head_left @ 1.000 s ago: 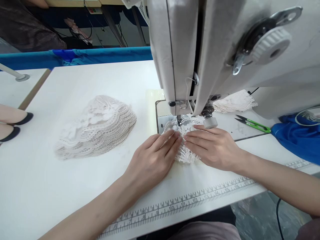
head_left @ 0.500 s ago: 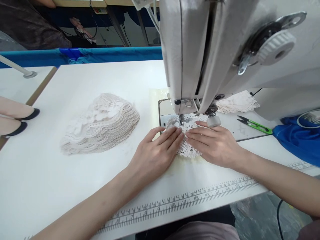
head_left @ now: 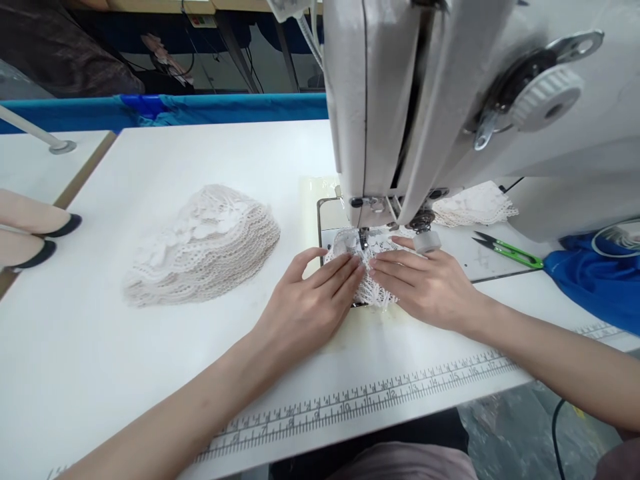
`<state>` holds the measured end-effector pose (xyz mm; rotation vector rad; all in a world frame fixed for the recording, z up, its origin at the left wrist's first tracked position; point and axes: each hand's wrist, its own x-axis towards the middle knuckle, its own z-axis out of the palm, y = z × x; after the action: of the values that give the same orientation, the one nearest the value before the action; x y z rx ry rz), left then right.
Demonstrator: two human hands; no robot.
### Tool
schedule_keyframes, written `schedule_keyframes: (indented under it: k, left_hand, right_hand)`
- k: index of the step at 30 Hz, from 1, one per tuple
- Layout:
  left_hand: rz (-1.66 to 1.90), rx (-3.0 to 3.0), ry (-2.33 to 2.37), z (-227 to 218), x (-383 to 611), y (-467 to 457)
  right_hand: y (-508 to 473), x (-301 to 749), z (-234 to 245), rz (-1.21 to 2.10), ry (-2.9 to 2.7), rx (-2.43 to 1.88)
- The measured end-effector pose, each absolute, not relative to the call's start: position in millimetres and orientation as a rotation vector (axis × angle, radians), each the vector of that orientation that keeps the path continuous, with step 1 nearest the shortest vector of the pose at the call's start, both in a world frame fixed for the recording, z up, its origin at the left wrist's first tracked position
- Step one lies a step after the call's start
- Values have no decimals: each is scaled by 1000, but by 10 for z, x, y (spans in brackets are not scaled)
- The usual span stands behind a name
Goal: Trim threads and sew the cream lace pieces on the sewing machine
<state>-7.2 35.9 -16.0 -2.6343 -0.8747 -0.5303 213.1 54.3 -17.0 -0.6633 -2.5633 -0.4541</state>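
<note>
A small piece of white lace (head_left: 373, 288) lies under the presser foot (head_left: 363, 239) of a white sewing machine (head_left: 450, 107). My left hand (head_left: 310, 300) lies flat on the lace's left side, fingers stretched toward the needle. My right hand (head_left: 425, 287) rests flat on its right side, fingers pointing left, fingertips almost meeting those of the left hand. Both hands press the lace onto the machine bed; neither grips it.
A stack of lace pieces (head_left: 200, 247) sits left of the machine on the white table (head_left: 125, 373). More lace (head_left: 475, 203) lies behind the machine arm. Green thread snips (head_left: 507, 250) and blue cloth (head_left: 595, 280) are at the right. A printed ruler (head_left: 360, 400) runs along the front edge.
Both hands have slid a little away from me toward the needle, and more of the lace now lies under the presser foot. The view shifted slightly.
</note>
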Motion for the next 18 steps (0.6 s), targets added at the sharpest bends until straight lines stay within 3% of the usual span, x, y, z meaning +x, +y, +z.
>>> schedule_keyframes:
  k: [18]
  left_hand:
    - [-637, -2660, -884, -170, -76, 377]
  right_hand:
    - [564, 2116, -224, -470, -2547, -660]
